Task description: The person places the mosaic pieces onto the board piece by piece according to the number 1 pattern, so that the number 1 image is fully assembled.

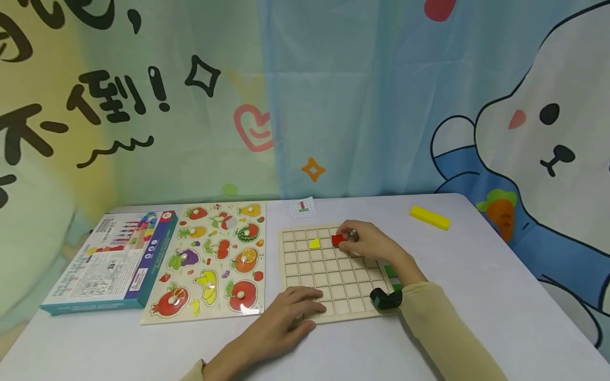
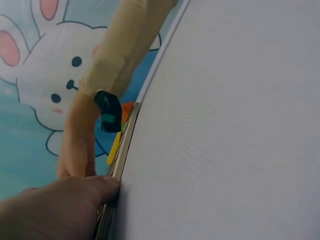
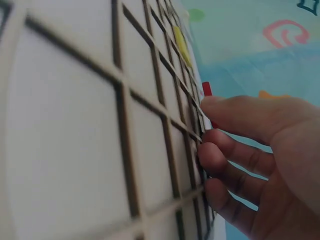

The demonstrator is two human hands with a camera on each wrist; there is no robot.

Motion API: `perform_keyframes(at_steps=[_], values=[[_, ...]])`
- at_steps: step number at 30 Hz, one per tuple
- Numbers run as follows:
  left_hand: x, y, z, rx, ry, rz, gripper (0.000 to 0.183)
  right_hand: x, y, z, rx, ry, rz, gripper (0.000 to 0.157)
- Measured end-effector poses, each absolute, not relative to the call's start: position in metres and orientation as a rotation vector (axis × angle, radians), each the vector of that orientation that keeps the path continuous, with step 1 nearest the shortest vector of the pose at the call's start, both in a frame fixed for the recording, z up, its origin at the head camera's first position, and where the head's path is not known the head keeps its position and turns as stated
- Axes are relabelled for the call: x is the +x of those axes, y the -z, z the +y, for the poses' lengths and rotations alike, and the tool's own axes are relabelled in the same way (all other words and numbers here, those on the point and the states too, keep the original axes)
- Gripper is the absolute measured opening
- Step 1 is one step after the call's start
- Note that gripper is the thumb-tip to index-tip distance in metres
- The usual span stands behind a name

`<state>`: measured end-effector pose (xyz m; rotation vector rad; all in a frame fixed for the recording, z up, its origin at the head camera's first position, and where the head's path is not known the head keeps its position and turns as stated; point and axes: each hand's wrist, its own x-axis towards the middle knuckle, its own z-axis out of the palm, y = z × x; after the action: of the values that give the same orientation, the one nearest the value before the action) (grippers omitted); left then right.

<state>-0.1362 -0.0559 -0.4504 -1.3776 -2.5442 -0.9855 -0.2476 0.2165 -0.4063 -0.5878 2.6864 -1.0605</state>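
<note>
A square wooden grid board [image 1: 329,279] lies on the table, with a small yellow tile [image 1: 314,243] in one of its far cells. Thumb and fingers of my right hand [image 1: 364,241] pinch a small red block [image 1: 337,241] at the board's far side, just right of the yellow tile. In the right wrist view, the red block [image 3: 207,90] shows partly behind the thumb, and the other fingertips are at the grid. My left hand [image 1: 288,317] rests on the board's near-left corner, fingers spread and loosely bent; in the left wrist view, its thumb [image 2: 107,187] lies along the board's edge.
Left of the board lie a fruit-picture puzzle [image 1: 219,264] and a flat printed box [image 1: 109,259]. Behind it is a small pattern card [image 1: 303,208]. A yellow bar [image 1: 429,217] lies back right; green pieces [image 1: 392,272] show beside the right forearm. A printed curtain [image 1: 333,106] hangs behind.
</note>
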Motion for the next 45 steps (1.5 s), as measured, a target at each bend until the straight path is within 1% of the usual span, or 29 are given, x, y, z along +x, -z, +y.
perform_keyframes(at_steps=[11, 21, 36, 40, 45], values=[[-0.146, 0.450, -0.047, -1.318, 1.032, -2.638, 0.026, -0.264, 0.412, 0.202, -0.638, 1.030, 2.709, 0.027], [-0.139, 0.440, -0.033, -1.243, 0.807, -2.675, 0.021, -0.266, 0.414, 0.199, -0.563, 1.037, 2.735, 0.025], [-0.140, 0.439, -0.030, -1.169, 0.770, -2.686, 0.019, -0.268, 0.419, 0.197, -0.541, 1.020, 2.767, 0.028], [-0.140, 0.439, -0.031, -1.162, 0.749, -2.691, 0.019, -0.267, 0.418, 0.197, -0.573, 1.034, 2.743, 0.033], [-0.141, 0.439, -0.032, -1.148, 0.734, -2.695, 0.020, -0.265, 0.416, 0.203, -0.626, 1.086, 2.686, 0.046]])
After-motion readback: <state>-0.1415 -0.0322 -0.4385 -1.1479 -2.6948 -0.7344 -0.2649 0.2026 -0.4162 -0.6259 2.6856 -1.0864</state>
